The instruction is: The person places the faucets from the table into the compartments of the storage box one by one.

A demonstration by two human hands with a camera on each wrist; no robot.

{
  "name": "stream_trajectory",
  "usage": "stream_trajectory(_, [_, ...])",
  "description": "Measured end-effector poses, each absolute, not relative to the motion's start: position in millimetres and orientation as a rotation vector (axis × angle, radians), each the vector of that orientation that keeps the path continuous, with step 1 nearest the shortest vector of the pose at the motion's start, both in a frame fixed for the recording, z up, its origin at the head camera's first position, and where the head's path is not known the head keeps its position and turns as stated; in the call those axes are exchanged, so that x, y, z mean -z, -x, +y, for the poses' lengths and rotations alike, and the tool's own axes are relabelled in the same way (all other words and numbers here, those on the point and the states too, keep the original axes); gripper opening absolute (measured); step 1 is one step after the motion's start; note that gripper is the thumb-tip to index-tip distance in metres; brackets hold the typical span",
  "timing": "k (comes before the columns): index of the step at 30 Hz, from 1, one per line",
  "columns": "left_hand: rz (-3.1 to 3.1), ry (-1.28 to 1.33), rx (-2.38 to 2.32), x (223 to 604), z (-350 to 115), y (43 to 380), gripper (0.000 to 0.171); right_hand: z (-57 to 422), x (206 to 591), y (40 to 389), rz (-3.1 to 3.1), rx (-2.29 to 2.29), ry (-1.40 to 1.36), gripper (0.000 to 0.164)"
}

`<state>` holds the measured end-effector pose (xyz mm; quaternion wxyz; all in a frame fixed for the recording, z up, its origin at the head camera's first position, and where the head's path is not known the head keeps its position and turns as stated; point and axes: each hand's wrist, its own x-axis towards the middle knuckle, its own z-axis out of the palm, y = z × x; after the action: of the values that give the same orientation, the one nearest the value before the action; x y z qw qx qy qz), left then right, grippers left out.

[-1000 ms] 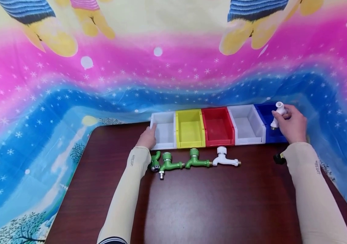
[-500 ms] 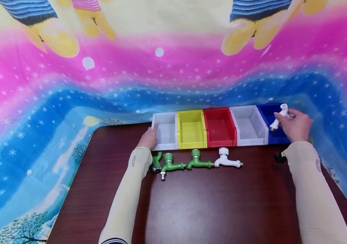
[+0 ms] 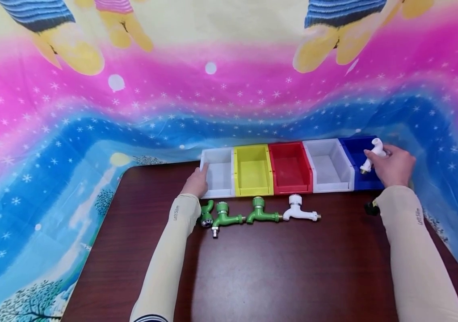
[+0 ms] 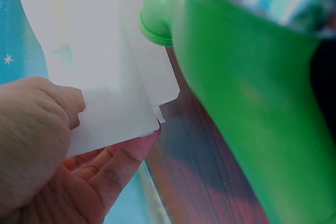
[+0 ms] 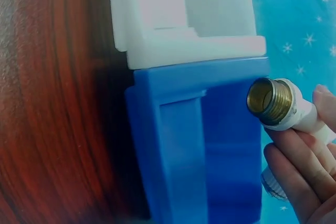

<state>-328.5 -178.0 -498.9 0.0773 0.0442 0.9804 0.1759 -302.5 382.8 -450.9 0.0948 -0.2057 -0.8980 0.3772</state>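
Observation:
My right hand [image 3: 397, 166] holds a white plastic tap [image 3: 377, 148] over the blue bin [image 3: 367, 182]. In the right wrist view the tap's brass threaded end [image 5: 270, 100] points toward the camera, and fingers support its body. Part of a ribbed knob [image 5: 273, 184] shows below the fingers. My left hand [image 3: 195, 182] grips the side wall of the leftmost white bin [image 3: 217, 154]. The left wrist view shows the thumb [image 4: 71, 100] over that wall and fingertips [image 4: 142, 145] beneath. A green tap [image 4: 236, 87] looms close to that camera.
Between the two end bins stand a yellow bin [image 3: 253, 193], a red bin [image 3: 291, 190] and another white bin [image 3: 331, 186]. Before the row lie two green taps [image 3: 229, 218] [image 3: 262, 216] and a white tap [image 3: 301, 214]. A patterned cloth [image 3: 229, 89] hangs behind the table [image 3: 277, 273].
My right hand has shifted slightly right and down, and the white tap has tilted from nearly upright to a slant. My left hand stays on the white bin.

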Motion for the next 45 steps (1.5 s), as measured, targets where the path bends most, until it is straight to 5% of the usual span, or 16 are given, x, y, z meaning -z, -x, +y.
stream_trajectory(24, [2.956, -0.152, -0.512, 498, -177, 324, 0.07, 384, 469, 310, -2.829, -0.993, 0.627, 0.095])
stream_trajectory(45, [2.942, -0.121, -0.53, 502, -177, 330, 0.07, 386, 487, 318, -2.88, -0.933, 0.555, 0.083])
